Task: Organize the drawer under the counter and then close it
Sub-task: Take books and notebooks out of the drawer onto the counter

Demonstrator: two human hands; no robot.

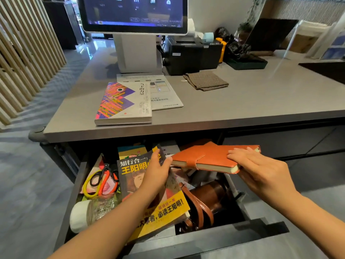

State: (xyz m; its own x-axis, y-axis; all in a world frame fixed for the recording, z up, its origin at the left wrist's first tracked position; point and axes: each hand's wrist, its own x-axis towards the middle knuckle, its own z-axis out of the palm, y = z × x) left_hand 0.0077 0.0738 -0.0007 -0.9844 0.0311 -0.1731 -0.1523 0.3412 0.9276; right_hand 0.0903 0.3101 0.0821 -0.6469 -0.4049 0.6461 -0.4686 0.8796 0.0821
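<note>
The grey drawer [214, 238] stands pulled out under the counter, full of mixed items. My right hand [261, 165] grips an orange leather notebook [203, 157] by its right end and holds it level above the drawer. My left hand [158, 169] is closed on the top edge of a black and yellow paperback [162, 208], which lies tilted over the drawer's middle. Orange-handled scissors [104, 176] and a yellow loop lie at the left. A glass jar [97, 208] with a white lid rests on its side in front. A brown flask [209, 197] with a leather strap lies at the right.
On the grey counter [261, 101] above lie a colourful book [123, 103] on a white leaflet [164, 92], and a folded brown cloth [205, 80]. Behind them stand a point-of-sale screen [134, 14], a black printer [192, 53] and a dark tray. A closed drawer front is at the right.
</note>
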